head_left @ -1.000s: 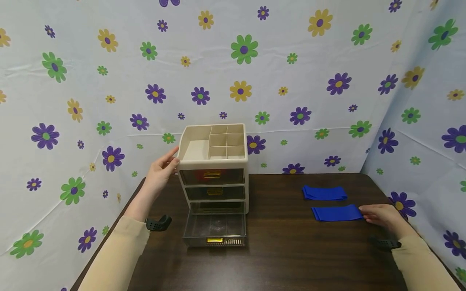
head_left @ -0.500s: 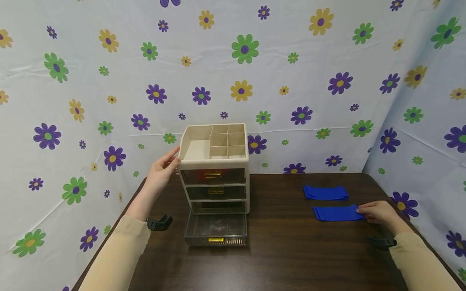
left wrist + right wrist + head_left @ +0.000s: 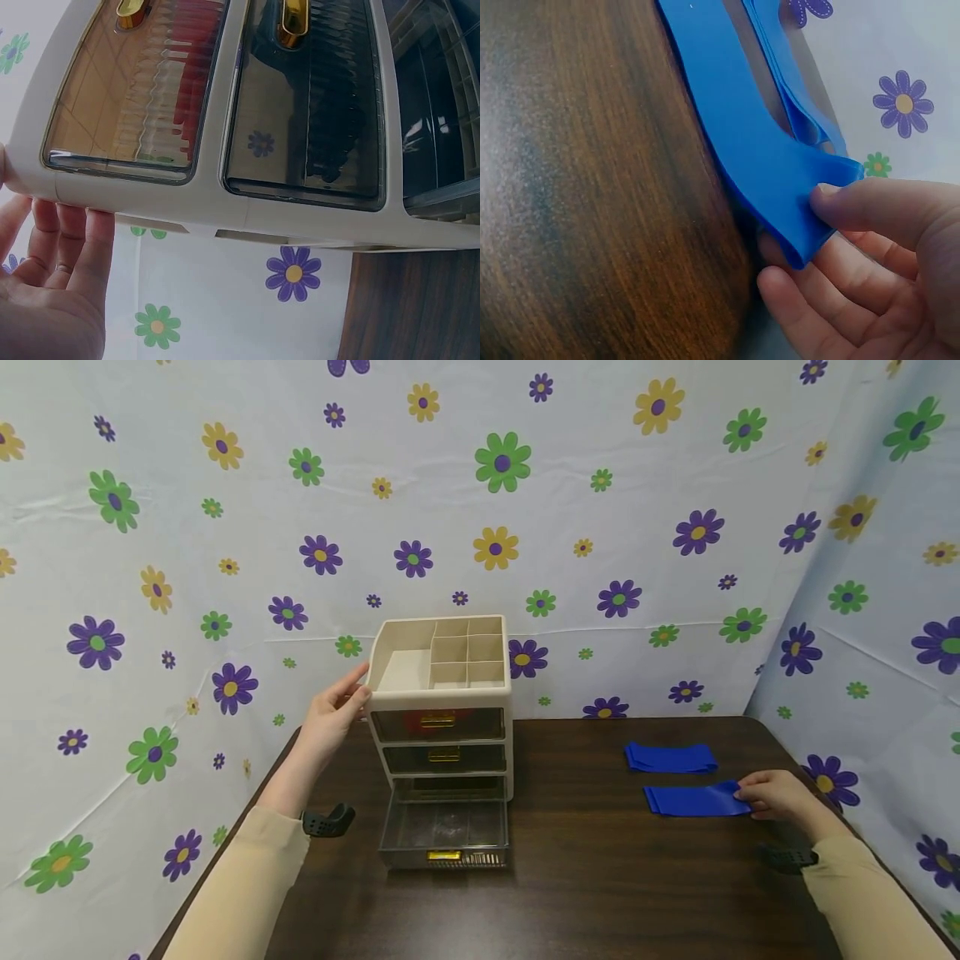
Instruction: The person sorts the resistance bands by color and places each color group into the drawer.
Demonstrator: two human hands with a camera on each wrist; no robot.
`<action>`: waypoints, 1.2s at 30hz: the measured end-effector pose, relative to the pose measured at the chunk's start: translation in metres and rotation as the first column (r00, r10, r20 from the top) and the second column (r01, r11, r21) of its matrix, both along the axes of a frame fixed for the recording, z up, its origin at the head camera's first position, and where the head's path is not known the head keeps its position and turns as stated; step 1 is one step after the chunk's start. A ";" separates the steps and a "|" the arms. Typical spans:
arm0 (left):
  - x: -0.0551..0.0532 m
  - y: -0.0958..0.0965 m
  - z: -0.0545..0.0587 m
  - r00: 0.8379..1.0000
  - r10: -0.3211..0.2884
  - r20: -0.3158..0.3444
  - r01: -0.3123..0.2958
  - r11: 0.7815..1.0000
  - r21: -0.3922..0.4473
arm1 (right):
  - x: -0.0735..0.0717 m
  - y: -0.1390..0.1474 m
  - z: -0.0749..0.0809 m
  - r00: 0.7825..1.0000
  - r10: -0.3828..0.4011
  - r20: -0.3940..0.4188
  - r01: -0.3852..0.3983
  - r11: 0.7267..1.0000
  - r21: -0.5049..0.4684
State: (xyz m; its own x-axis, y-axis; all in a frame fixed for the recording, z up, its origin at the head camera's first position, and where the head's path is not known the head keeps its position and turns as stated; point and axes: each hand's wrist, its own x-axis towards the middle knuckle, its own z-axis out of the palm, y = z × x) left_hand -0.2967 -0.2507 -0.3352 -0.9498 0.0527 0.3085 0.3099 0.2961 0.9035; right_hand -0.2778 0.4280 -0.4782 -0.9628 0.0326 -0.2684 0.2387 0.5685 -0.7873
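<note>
1. Left hand [image 3: 333, 706]: straight fingers resting against the left side of the drawer unit [image 3: 441, 699], which stands near the counter's [image 3: 585, 885] far left corner, bottom drawer [image 3: 446, 833] pulled out.
2. Right hand [image 3: 783, 797]: fingers pinching the right end of the nearer blue band [image 3: 692, 801], near the counter's right edge.
3. Other blue band [image 3: 671, 759]: just beyond, toward the far right corner.

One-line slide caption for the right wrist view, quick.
Right hand pinching one end of a blue band, a second band beside it, on a dark wooden table.
</note>
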 end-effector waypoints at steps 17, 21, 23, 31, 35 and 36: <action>0.002 0.000 0.001 1.000 -0.001 -0.005 0.001 1.000 -0.007 | 0.001 -0.006 0.029 0.996 0.074 -0.047 -0.073 0.997 0.013; 0.002 0.001 0.000 1.000 -0.002 -0.004 0.002 1.000 -0.008 | 0.003 -0.014 0.041 0.991 0.104 -0.078 -0.105 0.995 0.000; 0.002 0.001 0.000 1.000 -0.003 0.000 0.003 1.000 -0.009 | 0.003 -0.020 0.047 0.989 0.115 -0.091 -0.115 0.993 0.002; 0.005 0.002 0.004 0.999 -0.009 0.034 0.009 1.000 0.005 | 0.002 -0.037 0.066 0.980 0.156 -0.126 -0.151 0.987 0.051; 0.003 0.002 0.004 0.999 -0.011 0.033 0.011 1.000 0.004 | 0.000 -0.045 0.078 0.972 0.183 -0.148 -0.177 0.983 0.058; 0.003 0.002 0.003 0.999 -0.011 0.030 0.011 1.000 0.005 | -0.001 -0.046 0.082 0.967 0.203 -0.156 -0.194 0.979 0.068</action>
